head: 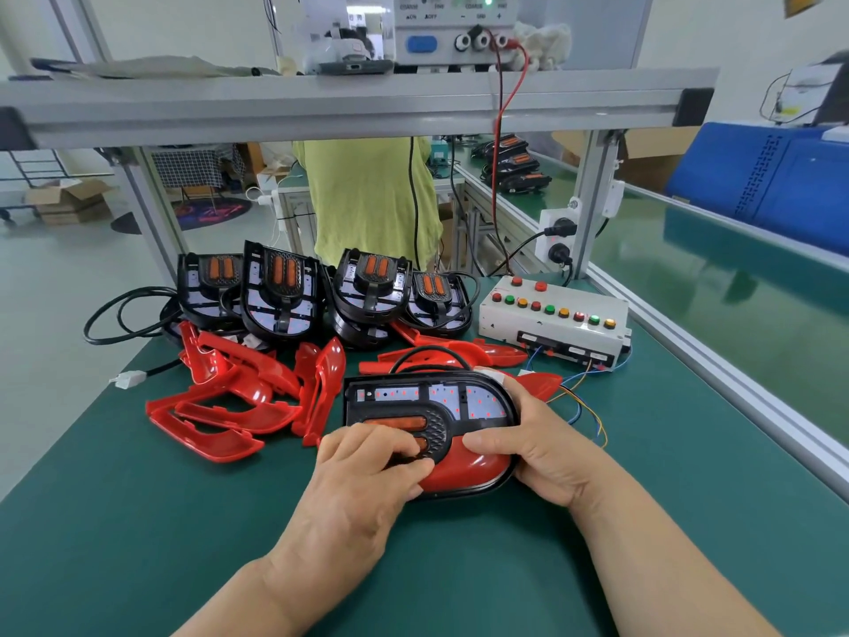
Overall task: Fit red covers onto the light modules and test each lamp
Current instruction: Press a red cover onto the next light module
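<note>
Head view. I am holding one light module [432,402] flat on the green mat [138,544], its long axis running left to right across me and its rounded end pointing to my right. My right hand [551,452] is wrapping that rounded end, with the thumb lying on top near the honeycomb panel and the fingers curling round the outer rim. My left hand [367,480] is bearing down on the near left part, its fingers curling over the orange strips and its thumb pinching the red cover [468,475] against the module.

The cover is sitting along the near edge only, between my two hands and directly under both thumbs. The far strip of the board is lying bare, beyond my fingertips. I judge that the seating move is turning on this: the unfitted side lies away from me, so pressure has to travel forward along the short axis, and both hands are about equally near.

The loose covers [239,397] are lying to my left, and the button box [551,314] is standing well apart on the far right.
</note>
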A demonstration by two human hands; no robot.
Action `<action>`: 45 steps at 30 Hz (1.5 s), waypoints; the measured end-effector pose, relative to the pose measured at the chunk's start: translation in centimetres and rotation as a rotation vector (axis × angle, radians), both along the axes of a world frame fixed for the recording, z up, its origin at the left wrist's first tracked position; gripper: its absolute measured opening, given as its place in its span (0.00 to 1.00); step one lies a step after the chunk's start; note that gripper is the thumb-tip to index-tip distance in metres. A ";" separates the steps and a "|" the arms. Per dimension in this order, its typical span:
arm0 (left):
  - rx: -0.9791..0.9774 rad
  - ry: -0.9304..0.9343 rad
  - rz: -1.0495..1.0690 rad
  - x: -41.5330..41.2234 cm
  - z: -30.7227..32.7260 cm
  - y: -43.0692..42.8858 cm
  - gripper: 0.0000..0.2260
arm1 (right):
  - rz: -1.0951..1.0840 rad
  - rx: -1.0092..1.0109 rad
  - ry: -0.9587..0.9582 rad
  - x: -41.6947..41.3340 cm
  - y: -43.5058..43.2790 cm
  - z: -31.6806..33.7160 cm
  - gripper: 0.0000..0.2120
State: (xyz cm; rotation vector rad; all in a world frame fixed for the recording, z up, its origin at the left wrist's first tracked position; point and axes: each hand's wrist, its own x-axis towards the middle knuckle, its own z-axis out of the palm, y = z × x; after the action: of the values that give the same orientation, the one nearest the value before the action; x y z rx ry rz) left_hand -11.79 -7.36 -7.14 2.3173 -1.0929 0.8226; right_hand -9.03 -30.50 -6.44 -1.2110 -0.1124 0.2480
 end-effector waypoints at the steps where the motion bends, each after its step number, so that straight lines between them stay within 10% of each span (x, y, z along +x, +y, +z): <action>1: -0.002 0.000 0.007 0.1 -0.1 -0.1 0.12 | -0.001 0.001 0.003 0.0 0.0 0.0 0.33; 9: -0.258 0.255 0.134 0.3 1.4 1.6 0.20 | 0.016 0.011 0.034 -0.1 -0.4 0.4 0.35; 14: -0.532 0.784 0.331 0.4 2.2 3.7 0.21 | 0.011 0.046 0.036 0.2 -1.0 0.5 0.37; 23: -0.638 1.373 0.031 1.3 1.9 3.0 0.20 | -0.005 0.026 0.051 0.1 -0.7 0.5 0.39; 45: -0.763 1.353 0.060 1.0 1.0 2.2 0.23 | 0.038 0.041 0.050 0.2 -0.4 0.2 0.39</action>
State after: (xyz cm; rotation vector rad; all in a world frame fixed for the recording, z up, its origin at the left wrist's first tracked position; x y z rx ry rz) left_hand -10.78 -5.13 -6.14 1.6017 -0.0463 -0.3539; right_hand -8.86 -30.86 -6.25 -1.1616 -0.0971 0.3073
